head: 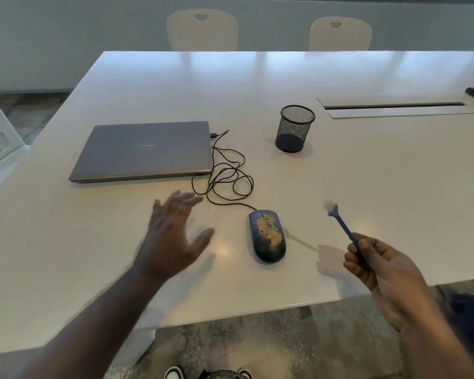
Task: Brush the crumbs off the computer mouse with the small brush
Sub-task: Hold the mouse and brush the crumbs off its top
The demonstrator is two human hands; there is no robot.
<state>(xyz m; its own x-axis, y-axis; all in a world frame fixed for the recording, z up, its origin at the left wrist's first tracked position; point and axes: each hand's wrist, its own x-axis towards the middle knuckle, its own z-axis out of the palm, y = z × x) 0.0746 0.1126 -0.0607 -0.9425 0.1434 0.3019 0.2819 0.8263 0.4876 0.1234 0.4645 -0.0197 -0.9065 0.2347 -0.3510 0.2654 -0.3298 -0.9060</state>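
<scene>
A dark blue computer mouse (pixel 267 236) lies on the white table (pixel 340 187), its top covered with a patch of tan crumbs (pixel 268 228). To its right, my right hand (pixel 381 266) grips the blue handle of a small brush (pixel 342 224), whose pale bristles point up and away, blurred, above the table. My left hand (pixel 173 236) hovers over the table left of the mouse, fingers spread, holding nothing. The mouse's black cable (pixel 225 176) lies in loops up to a closed grey laptop (pixel 145 151).
A black mesh pen cup (pixel 294 128) stands behind the mouse. A cable slot (pixel 394 106) is set in the table at the right. Two pale chairs (pixel 201 30) stand at the far edge. The table's near edge runs just below my hands.
</scene>
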